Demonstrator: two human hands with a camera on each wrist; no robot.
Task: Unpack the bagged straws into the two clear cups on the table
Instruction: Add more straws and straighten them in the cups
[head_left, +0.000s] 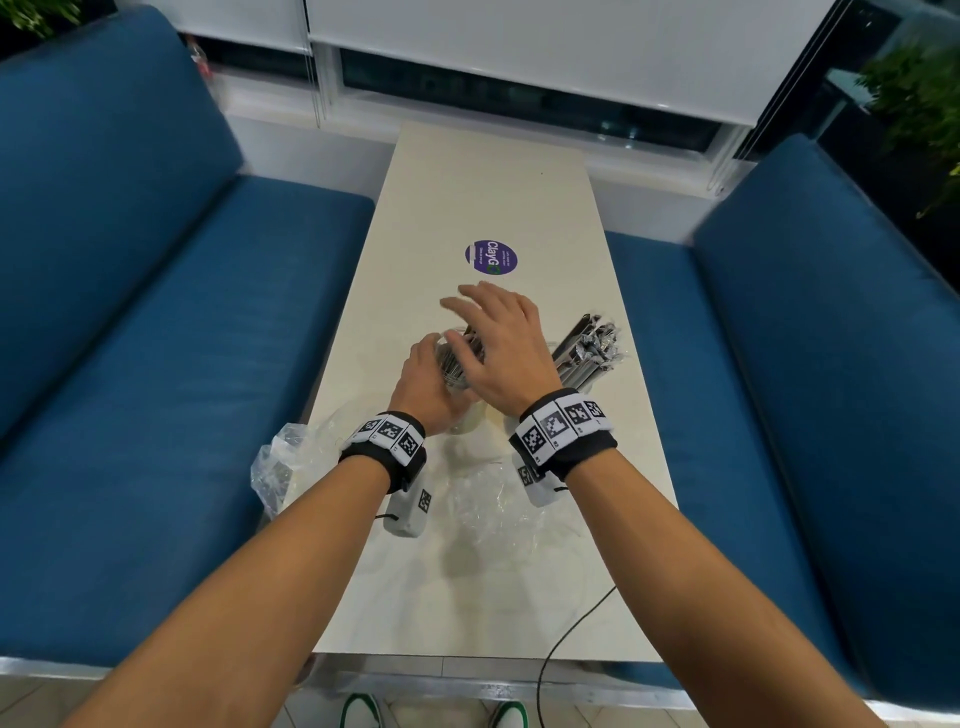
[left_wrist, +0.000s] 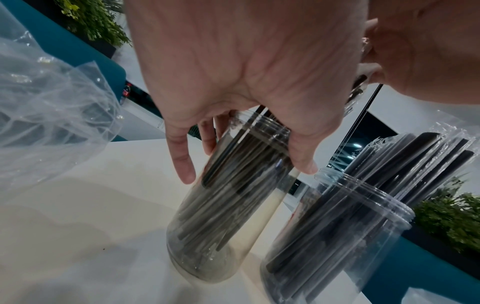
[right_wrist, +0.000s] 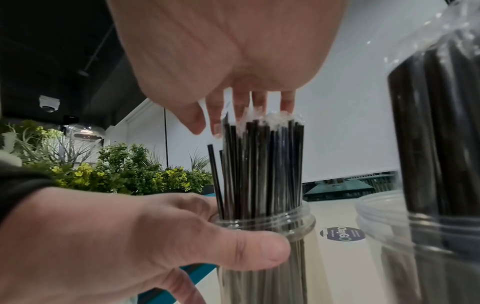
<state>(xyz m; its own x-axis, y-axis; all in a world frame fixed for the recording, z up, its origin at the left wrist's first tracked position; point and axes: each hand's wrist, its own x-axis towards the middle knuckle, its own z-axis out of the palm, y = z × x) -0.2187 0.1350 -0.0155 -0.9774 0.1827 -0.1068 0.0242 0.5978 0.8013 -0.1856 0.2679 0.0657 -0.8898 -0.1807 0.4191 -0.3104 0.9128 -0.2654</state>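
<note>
In the head view the left cup (head_left: 457, 382) is largely covered by the left hand (head_left: 423, 384) and the right hand (head_left: 501, 348), and only a sliver of its rim and of the thin straws (head_left: 457, 364) is seen. The right cup (head_left: 584, 382) is mostly hidden behind the right wrist. The small print on the purple sticker (head_left: 492, 257) is too small to be read. In the right wrist view the right cup is cut off by the right edge and blurred, and the wide straws (right_wrist: 436, 133) in it are cut off at the top. In the left wrist view the tips of the thin straws are hidden behind the left palm, and the clear bag (left_wrist: 49, 115) is cut off by the left edge.
</note>
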